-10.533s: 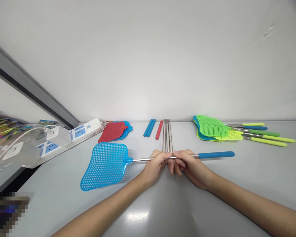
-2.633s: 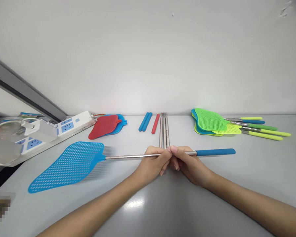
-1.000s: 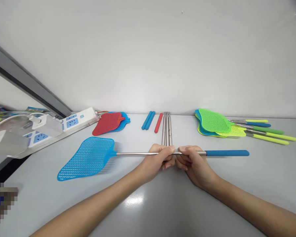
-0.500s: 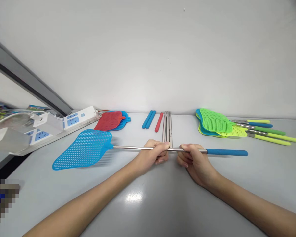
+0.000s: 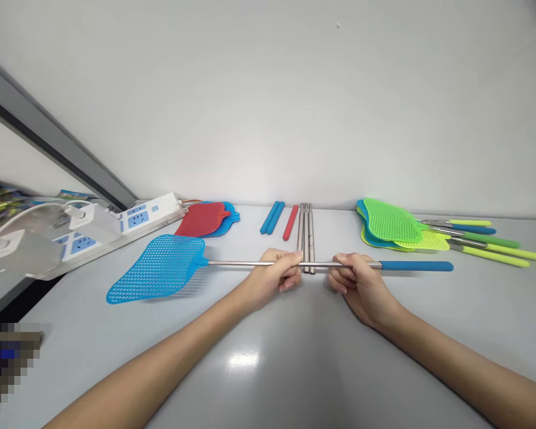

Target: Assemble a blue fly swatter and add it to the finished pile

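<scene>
The left hand (image 5: 270, 277) and right hand (image 5: 357, 286) both have a closed grip on the steel shaft (image 5: 250, 263) of a blue mesh fly swatter (image 5: 158, 268), which lies across the view. Its head points to 9 o'clock and its blue handle sleeve (image 5: 415, 266) to 3 o'clock, so this one looks complete. At 12 o'clock, bare steel rods (image 5: 306, 238) lie on the desk (image 5: 295, 381). Loose blue sleeves (image 5: 270, 217) and a red sleeve (image 5: 290, 222) sit near 11 o'clock, beside stacked red and blue swatter heads (image 5: 201, 219), which appear unjoined, though they are small from here. Green and yellow swatters (image 5: 390, 221) lie at 2 o'clock.
</scene>
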`<state>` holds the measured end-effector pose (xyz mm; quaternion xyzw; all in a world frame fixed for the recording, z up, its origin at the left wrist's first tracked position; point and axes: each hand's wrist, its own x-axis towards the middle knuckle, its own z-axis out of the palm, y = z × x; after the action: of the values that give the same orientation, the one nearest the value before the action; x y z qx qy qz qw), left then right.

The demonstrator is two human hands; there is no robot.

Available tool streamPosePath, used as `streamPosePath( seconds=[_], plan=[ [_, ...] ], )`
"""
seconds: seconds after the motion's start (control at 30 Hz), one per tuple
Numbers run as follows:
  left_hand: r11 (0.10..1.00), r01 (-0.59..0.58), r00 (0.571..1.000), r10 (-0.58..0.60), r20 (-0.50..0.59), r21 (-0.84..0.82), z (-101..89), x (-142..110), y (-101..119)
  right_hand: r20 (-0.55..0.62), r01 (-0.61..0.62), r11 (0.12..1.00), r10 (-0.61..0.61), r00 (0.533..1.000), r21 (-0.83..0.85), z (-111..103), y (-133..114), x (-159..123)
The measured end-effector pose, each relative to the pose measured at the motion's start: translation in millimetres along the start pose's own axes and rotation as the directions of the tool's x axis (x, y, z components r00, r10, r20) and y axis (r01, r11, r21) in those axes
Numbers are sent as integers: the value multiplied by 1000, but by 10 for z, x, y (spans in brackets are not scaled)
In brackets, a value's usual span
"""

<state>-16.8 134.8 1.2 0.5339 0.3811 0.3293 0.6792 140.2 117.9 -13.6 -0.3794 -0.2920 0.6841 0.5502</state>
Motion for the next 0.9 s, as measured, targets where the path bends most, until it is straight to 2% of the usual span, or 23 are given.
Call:
streamPosePath(
  seconds=[0.27,0.6,0.77,0.9],
  plan=[
    [1000,-12,999,10,-45,-27,12,17,-42,114,0,997,10,993,-83,12,12,-4],
    [996,3,998,2,-64,84,32,12,-49,123,12,997,-3,992,-72,31,12,9],
    [984,-65,996,74,-51,165,39,0,-46,133,21,997,-11,991,-72,32,24,2],
    [981,-67,996,78,-50,183,31,-13,-37,131,21,994,-7,991,-107,24,25,-2]
  ],
)
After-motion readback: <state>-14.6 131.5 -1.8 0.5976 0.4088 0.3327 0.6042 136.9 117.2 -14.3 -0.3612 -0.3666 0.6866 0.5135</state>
